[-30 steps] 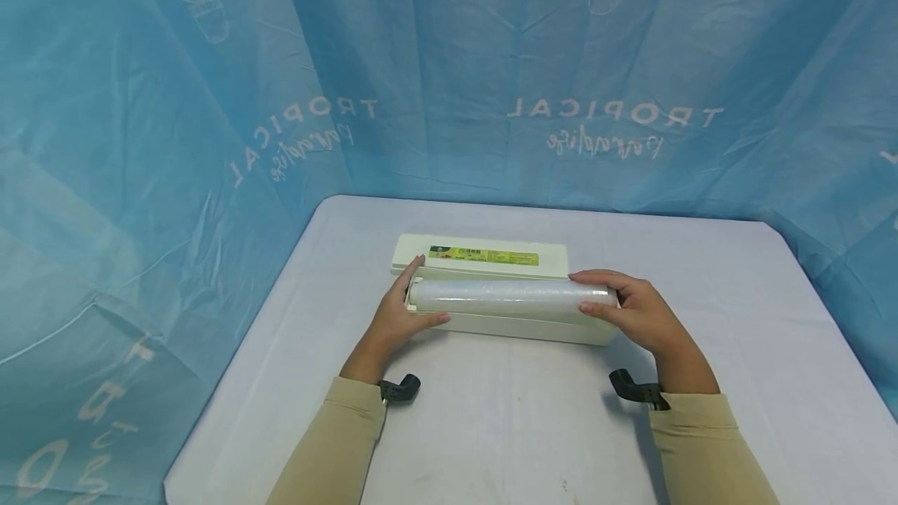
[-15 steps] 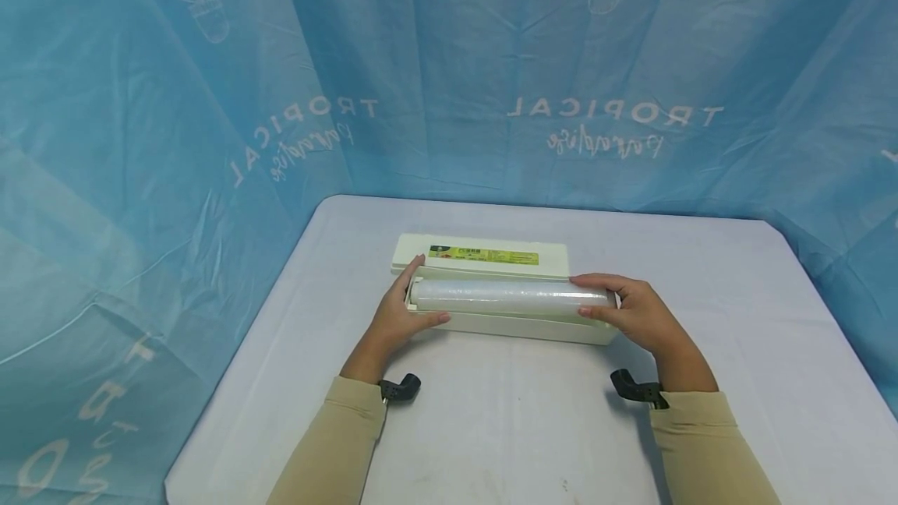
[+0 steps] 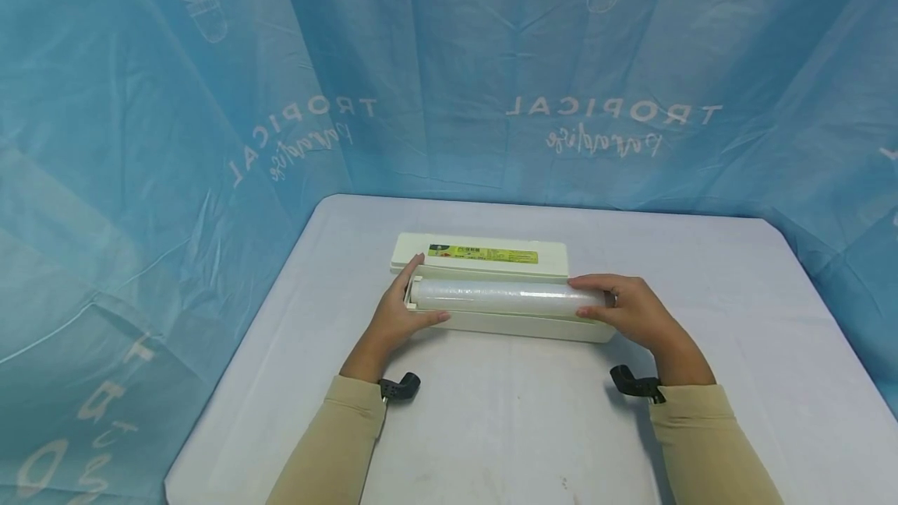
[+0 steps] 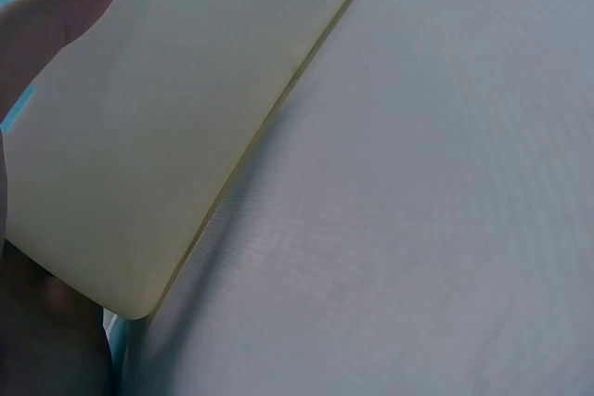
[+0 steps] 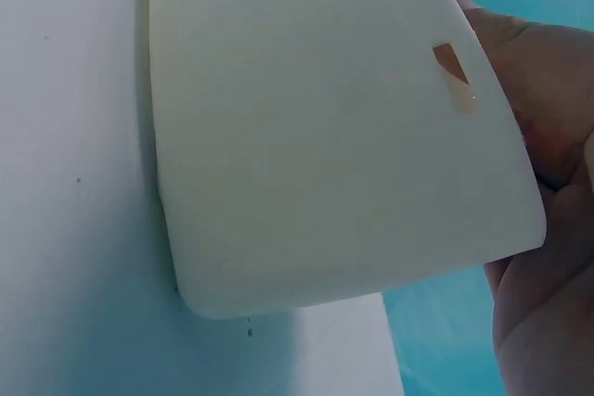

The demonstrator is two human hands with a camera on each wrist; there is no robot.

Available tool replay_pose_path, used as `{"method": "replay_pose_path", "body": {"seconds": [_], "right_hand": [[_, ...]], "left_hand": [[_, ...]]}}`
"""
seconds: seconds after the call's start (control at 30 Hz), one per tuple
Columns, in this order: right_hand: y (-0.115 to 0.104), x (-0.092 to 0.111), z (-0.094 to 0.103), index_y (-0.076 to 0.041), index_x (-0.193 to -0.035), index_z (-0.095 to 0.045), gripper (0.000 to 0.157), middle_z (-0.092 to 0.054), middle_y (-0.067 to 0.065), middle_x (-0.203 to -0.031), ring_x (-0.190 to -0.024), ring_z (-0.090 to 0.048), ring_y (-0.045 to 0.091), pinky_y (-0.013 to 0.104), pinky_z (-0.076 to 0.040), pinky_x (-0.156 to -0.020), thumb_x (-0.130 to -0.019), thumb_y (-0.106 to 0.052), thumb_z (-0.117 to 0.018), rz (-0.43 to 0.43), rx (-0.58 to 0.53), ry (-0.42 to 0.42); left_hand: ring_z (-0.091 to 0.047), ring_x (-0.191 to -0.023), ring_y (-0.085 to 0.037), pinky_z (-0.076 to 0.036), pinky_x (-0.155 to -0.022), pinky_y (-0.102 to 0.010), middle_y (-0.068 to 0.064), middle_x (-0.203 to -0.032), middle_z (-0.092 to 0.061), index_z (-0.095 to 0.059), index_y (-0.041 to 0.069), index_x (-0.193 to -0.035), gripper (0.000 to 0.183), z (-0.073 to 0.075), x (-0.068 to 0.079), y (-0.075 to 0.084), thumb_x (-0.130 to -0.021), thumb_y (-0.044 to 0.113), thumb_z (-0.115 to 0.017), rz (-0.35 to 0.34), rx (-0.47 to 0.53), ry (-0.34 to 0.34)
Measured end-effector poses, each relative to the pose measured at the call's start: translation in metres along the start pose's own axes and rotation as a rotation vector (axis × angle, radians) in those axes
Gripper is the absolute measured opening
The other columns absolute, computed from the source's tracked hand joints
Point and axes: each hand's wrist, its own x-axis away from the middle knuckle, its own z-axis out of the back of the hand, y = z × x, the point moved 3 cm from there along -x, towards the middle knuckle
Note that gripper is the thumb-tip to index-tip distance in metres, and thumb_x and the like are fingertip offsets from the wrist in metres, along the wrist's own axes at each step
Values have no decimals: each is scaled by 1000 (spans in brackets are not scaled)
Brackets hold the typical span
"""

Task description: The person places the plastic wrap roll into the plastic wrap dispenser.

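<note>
A roll of cling film (image 3: 505, 297) lies along the inside of a long white dispenser box (image 3: 519, 325) on the table. My left hand (image 3: 397, 318) grips the box's left end, thumb along the front wall and fingers at the end and back. In the left wrist view the thumb (image 4: 70, 6) rests against the smooth box wall (image 4: 186, 118). At the other end, my right hand (image 3: 634, 314) holds the roll's right end between thumb and fingers. The right wrist view shows the box front (image 5: 325, 155) with a small slot; the right hand (image 5: 548, 108) is behind its upper edge.
The box lid (image 3: 484, 256), with a yellow-green label, lies just behind the box. White cloth covers the table (image 3: 505, 411). Blue printed curtains (image 3: 449, 61) hang behind and at the sides.
The right end of the roll has sunk slightly into the box, and my right hand has shifted a little leftward with it. My left hand keeps its place.
</note>
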Motion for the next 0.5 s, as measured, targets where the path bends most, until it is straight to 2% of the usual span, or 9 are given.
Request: {"method": "replay_pose_path", "body": {"seconds": [0.17,0.33,0.5], "right_hand": [[-1,-2,-1,-10,-134,-74,51,-66,11,-139,-131,-59,33,53,-50,-102,-85,-9,-89,6,13,-39],[-4,-3,-2,-7,-134,-73,52,-67,13,-138,-131,-59,34,53,-51,-102,-84,-7,-89,16,39,-61],[-6,-2,-3,-7,-134,-74,53,-68,11,-137,-131,-60,33,53,-51,-102,-83,-5,-90,18,69,-68]], "left_hand": [[-45,-141,-29,-36,-114,-59,-1,-165,-37,-29,33,-168,120,0,0,1,-72,28,-101,6,2,0],[-34,-150,-29,-31,-117,-60,5,-168,-31,-29,33,-168,120,0,1,2,-72,32,-101,0,-9,1],[-36,-148,-30,-33,-115,-61,2,-167,-33,-29,34,-168,120,0,1,1,-72,30,-101,0,-2,3]]}}
